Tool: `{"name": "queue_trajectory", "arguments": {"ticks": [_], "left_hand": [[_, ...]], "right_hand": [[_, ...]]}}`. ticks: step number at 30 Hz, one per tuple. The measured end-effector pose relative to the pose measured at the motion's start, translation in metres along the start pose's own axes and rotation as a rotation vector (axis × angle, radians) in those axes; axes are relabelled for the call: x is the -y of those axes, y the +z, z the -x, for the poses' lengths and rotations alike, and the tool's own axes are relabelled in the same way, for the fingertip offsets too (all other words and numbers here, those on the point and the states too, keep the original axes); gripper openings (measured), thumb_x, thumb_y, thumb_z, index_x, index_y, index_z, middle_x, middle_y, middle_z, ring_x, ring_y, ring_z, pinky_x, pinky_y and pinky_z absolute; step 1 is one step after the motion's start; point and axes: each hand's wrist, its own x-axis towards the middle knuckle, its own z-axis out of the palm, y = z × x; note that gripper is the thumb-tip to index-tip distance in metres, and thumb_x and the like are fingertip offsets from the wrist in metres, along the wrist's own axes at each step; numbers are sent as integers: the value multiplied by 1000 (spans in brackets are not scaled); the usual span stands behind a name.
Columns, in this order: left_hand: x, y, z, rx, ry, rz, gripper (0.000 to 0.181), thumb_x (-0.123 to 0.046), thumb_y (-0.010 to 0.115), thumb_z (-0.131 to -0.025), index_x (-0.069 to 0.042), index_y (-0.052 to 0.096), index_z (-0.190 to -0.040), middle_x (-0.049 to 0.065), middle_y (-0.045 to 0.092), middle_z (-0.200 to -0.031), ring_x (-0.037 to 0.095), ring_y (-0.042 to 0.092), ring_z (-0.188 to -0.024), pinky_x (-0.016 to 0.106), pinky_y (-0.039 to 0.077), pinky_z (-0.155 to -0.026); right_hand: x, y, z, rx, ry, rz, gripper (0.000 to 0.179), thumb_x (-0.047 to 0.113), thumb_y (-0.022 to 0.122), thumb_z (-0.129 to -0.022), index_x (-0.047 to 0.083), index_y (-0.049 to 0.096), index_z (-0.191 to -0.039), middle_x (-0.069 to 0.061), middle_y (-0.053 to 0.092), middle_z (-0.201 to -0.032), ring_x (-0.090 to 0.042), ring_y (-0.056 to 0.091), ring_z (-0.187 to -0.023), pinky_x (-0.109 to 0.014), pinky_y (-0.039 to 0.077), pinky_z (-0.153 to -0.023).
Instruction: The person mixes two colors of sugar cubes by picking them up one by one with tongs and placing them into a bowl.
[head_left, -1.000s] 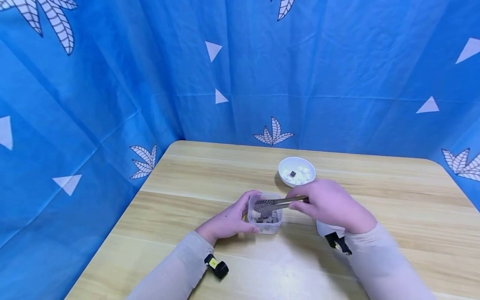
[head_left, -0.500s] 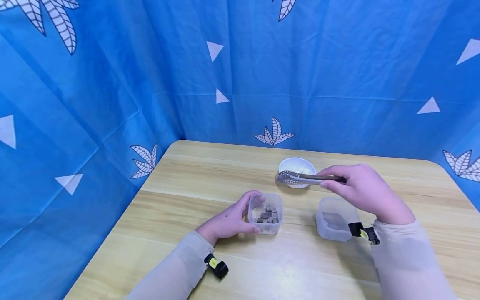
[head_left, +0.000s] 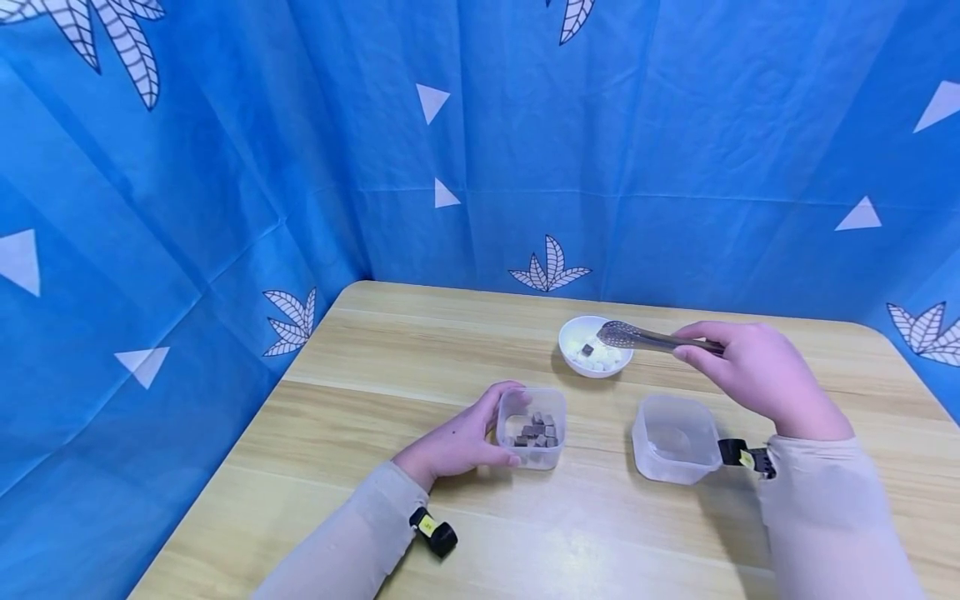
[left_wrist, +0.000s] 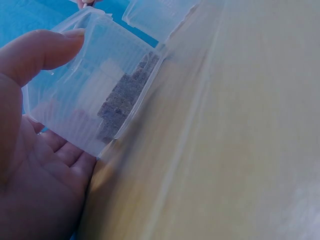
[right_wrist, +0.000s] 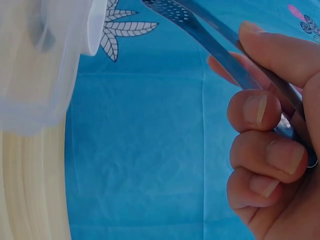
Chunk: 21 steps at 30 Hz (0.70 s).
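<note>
My left hand (head_left: 465, 433) grips a clear square plastic container (head_left: 531, 458) from its left side, thumb on the near wall. Several dark brown cubes (head_left: 537, 431) lie on its bottom; the left wrist view shows these cubes (left_wrist: 125, 97) through the wall. My right hand (head_left: 757, 367) holds metal tongs (head_left: 648, 339) with perforated heads, the heads over the right side of a white bowl (head_left: 596, 372). Inside the bowl are several white pieces (head_left: 600, 363) and one dark cube (head_left: 587, 350). In the right wrist view, fingers (right_wrist: 268, 155) curl round the tongs (right_wrist: 220, 55).
A second clear plastic container (head_left: 675, 468) stands on the wooden table (head_left: 420, 367), below and left of my right hand. Behind the table hangs a blue patterned cloth (head_left: 675, 125).
My right hand has carried the tongs out of the left container, up to the bowl and then rightward. The second container has come into full view. My left hand stays in place.
</note>
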Motion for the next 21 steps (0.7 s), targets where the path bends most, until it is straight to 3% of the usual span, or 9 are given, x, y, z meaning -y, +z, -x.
{"name": "queue_trajectory", "arguments": {"ticks": [5,11,21], "left_hand": [[-1,0,1,-11,-13,-6,94,-14,85,-79,-35,28,-151,-11,41,-153,10,38,-141,34,24,-119],[-1,2,1,-5,-16,19,94,-13,85,-79,-31,28,-152,-10,41,-153,10,37,-142,33,24,-119],[-2,0,1,-2,-18,17,94,-14,85,-80,-32,27,-153,-9,40,-154,11,36,-143,35,24,-120]], "right_hand": [[-3,-1,0,14,16,24,26,35,69,-97,20,75,-116,8,71,-83,-12,55,-66,-39,46,-64],[3,-2,-1,55,8,27,27,36,69,-97,19,75,-117,10,70,-82,-11,54,-65,-39,47,-64],[9,-5,-1,27,-12,27,25,34,70,-96,20,76,-115,7,73,-85,-9,57,-66,-39,48,-62]]}}
